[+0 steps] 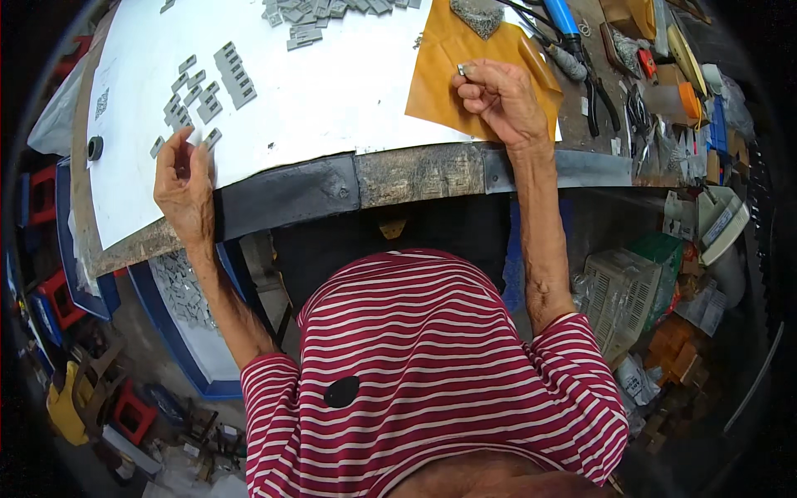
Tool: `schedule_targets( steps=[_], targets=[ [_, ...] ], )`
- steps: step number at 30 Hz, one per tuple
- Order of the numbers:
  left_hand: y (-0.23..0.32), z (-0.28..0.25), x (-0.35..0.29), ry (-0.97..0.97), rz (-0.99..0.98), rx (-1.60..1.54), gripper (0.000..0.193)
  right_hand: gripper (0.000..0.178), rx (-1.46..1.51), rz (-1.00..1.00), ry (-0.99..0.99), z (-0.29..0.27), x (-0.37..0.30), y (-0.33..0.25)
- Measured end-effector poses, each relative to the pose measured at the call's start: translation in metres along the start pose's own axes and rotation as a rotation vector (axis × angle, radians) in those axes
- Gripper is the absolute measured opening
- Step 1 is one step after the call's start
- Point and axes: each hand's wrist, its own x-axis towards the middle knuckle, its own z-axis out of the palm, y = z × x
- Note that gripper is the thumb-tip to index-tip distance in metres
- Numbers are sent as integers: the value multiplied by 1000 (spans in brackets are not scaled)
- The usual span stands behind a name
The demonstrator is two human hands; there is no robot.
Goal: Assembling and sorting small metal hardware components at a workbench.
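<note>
My right hand [508,101] is raised over a sheet of orange-brown paper [432,87], thumb and forefinger pinched on a small metal piece [462,70]. Over the left part of the white paper [332,108], my left hand [184,187] has its thumb and forefinger apart. One small grey rectangular block [213,138] lies beside its thumb. Several similar blocks lie loosely grouped just beyond the fingertips, and a row of grey blocks [236,75] sits close together to their right. Farther back is a heap of grey blocks [324,12].
On the orange-brown paper's far edge rests a clear bag of tiny metal parts [479,15]. A blue-handled tool [563,17] and black-handled pliers [594,104] lie right of it. A black ring [95,148] sits at the left. Below the bench's left side stands a blue tray [178,349] holding grey pieces.
</note>
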Motion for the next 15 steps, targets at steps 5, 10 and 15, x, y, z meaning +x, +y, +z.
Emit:
schedule_targets(
  steps=[5, 10, 15],
  targets=[
    [13, 1, -2, 140, 297, 24, 20, 12, 54, 38, -10, 3, 2, 1],
    [45, 29, 5, -27, 442, -28, 15, 7, 22, 20, 24, 4, -2, 1],
    [72, 58, 25, -170, 513, 46, 11, 6, 6, 8, 39, 8, -1, 4]
  ],
)
